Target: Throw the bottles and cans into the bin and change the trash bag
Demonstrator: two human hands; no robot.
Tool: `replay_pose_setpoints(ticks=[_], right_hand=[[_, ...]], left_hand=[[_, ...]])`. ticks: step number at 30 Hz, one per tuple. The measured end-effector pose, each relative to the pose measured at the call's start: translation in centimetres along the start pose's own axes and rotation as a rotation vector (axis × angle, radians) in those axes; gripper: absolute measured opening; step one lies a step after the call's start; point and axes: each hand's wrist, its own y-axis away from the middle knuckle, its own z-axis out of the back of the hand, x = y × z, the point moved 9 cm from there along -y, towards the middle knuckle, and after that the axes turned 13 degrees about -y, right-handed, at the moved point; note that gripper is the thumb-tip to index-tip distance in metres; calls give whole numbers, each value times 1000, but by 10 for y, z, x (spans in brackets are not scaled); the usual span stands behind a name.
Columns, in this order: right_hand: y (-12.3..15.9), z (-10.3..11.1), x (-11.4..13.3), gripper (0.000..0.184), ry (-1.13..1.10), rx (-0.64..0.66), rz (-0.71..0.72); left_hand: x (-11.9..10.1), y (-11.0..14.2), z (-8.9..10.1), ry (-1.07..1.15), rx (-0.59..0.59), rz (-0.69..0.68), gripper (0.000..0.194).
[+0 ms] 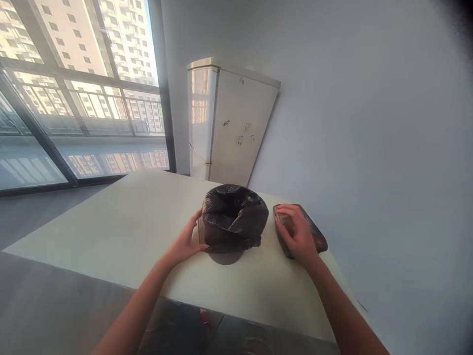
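Note:
A small bin lined with a black plastic bag (pixel 234 217) stands on a white table (pixel 121 231). My left hand (pixel 186 241) rests against the bin's left side, fingers spread along it, thumb at its base. To the right of the bin lies a dark shallow tray (pixel 316 235) with something brownish in it. My right hand (pixel 295 231) lies on top of this tray, fingers curved over its contents; whether they grip anything I cannot make out.
A white fridge (pixel 231 123) stands against the wall behind the table. Large windows (pixel 74 98) fill the left side. The table's near edge runs just below my forearms, with dark floor (pixel 44 305) beyond it.

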Motion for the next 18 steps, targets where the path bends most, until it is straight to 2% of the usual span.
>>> replay_pose_setpoints(ticks=[2,3,5,8,10,12,13,16,17,18], right_hand=[[7,-12,35,45,76,38,198],[12,-21,49,47,125,59,287],[23,-31,66,37,214,-29,409],[39,-33,65,33,217,-240,456],[48,-40,51,30,165,-252,423],[55,-50,33,26,130,-190,370],[56,-57,23,25,127,-118,329],[55,-73,-1,24,161,217,141],[52,-71,-1,27,173,302,93],[45,-62,5,28,175,323,72]], left_hand=[[-1,0,0,3,4,-19,112],[-3,-1,-2,19,23,-35,112],[-5,-5,-8,87,57,-57,112],[-1,-8,-19,215,75,-57,114],[5,-6,-27,259,88,-48,115],[12,-3,-34,253,102,-30,115],[15,-1,-37,234,106,-22,114],[20,3,-40,157,118,-27,110],[20,4,-41,136,128,-37,110],[19,5,-42,118,140,-46,109]])
